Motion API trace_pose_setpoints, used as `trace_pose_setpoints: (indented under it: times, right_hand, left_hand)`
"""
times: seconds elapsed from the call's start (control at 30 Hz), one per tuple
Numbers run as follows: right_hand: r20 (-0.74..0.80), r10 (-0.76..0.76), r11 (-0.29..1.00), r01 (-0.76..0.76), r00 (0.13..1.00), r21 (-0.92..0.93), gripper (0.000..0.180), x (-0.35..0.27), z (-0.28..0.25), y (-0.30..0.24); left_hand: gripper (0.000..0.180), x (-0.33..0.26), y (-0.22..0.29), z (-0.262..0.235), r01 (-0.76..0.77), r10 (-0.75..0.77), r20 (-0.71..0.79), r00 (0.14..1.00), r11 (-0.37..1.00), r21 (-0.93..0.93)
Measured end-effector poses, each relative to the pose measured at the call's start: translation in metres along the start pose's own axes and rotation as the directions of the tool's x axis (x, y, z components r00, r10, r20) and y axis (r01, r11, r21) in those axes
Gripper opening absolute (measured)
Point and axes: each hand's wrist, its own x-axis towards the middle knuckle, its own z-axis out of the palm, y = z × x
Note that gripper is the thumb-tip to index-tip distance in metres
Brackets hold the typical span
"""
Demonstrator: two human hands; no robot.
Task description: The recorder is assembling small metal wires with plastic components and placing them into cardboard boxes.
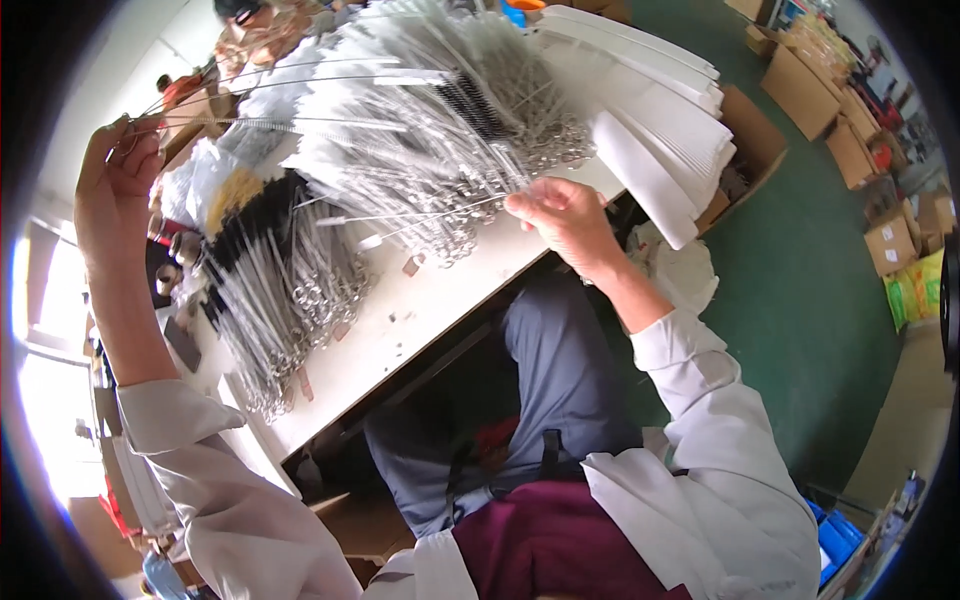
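My left hand [122,165] is raised at the far left, its fingers closed on the looped wire ends of several thin brushes. Their long wire stems [300,78] reach right, over the heap. Near the table's front edge, my right hand [565,215] pinches a couple of thin wire brushes [430,213] whose small white tips point left. Behind and between the hands lies a big heap of white-bristled wire brushes [390,150], loops toward me. A smaller pile of wire brushes with black bristles [265,250] lies left of it.
The white table [410,318] slants across in front of my knees. White sheets [660,140] are stacked at its right end beside an open cardboard box [750,140]. More boxes [805,90] stand along the far right. Another person [260,40] is across the table.
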Motion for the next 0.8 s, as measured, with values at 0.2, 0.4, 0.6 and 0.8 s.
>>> trace_pose_setpoints:
  times: [0.2,0.4,0.6,0.8]
  right_hand:
    - [0.009,-0.03,0.98,0.032,0.999,-0.198,0.034,-0.009,0.002,0.019]
    - [-0.121,-0.33,0.86,0.245,0.936,-0.448,0.029,-0.035,0.0,0.003]
    - [0.227,-0.182,0.957,0.225,0.957,-0.18,0.026,-0.077,0.091,-0.046]
    - [0.449,-0.28,0.955,0.293,0.848,0.044,0.028,-0.071,0.186,-0.038]
  left_hand:
    - [0.02,-0.065,0.049,-0.051,0.047,-0.05,-0.079,0.996,0.998,-0.043]
    - [0.021,-0.136,0.035,-0.003,0.149,-0.112,-0.154,0.982,0.955,0.256]
    - [0.021,-0.198,0.014,0.081,0.343,-0.31,-0.152,0.939,0.885,0.313]
    - [0.022,-0.208,0.011,0.099,0.254,-0.245,-0.068,0.967,0.945,0.204]
